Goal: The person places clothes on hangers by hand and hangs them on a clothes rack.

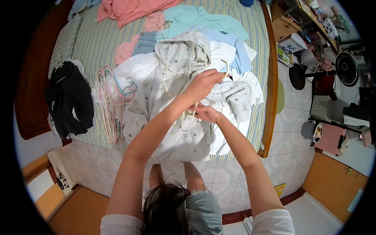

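Note:
A white hooded garment with small prints (172,137) lies spread on the bed, its hood toward the far side. Over it, my left hand (203,84) is closed around a cream hanger (226,67) just below its hook, which points up and right. Nearer to me, my right hand (206,113) pinches a lower part of the hanger above the garment's front. The hood's drawstrings hang loose beside the hands. Part of the hanger is hidden by my fingers and the cloth.
Spare hangers (107,105) and a dark garment (70,98) lie at the left. Beyond the hood are a mint shirt (203,19), denim (145,44) and pink cloth (133,9). The bed's wooden edge (270,78) and a fan (346,69) are at the right.

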Tool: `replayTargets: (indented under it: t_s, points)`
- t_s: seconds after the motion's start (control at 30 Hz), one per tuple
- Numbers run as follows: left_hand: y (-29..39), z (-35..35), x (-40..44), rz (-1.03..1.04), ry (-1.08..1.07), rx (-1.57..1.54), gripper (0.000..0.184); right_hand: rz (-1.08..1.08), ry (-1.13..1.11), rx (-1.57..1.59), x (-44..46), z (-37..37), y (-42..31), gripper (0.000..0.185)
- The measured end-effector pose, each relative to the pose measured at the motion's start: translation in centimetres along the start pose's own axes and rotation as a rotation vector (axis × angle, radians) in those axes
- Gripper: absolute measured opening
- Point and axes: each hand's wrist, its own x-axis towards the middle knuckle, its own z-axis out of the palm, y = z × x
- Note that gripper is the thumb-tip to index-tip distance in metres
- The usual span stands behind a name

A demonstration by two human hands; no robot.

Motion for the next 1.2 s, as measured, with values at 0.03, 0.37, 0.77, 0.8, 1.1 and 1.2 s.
replayTargets:
  t_s: [0.03,0.37,0.77,0.8,1.1,1.2]
  points:
    - [-0.1,0.3,-0.1,-0.011,0.014,-0.014,0.043,0.012,0.011,-0.028,-0.2,0.3,-0.2,0.088]
    - [-0.9,2.8,0.7,0.007,0.171,0.009,0.031,-0.197,-0.136,0.299,3.2,-0.6,1.8,0.076]
    - [-21.5,-6.6,-1.8,-0.384,0.837,0.716,0.058,-0.383,0.464,-0.179,-2.0,-3.6,0.5,0.103]
    - [-21.3,-7.4,-2.3,-0.645,0.751,0.693,0.062,-0.396,0.493,-0.247,-2.9,-4.4,0.3,0.103]
    - [-21.2,-9.2,-6.9,-1.509,0.373,-0.155,0.059,-0.150,0.433,-0.717,-11.0,-3.7,-3.9,0.102]
    - [-19.7,-9.0,-5.4,-1.507,0.716,-0.354,0.033,-0.101,0.421,-0.743,-11.5,-2.9,-5.1,0.100]
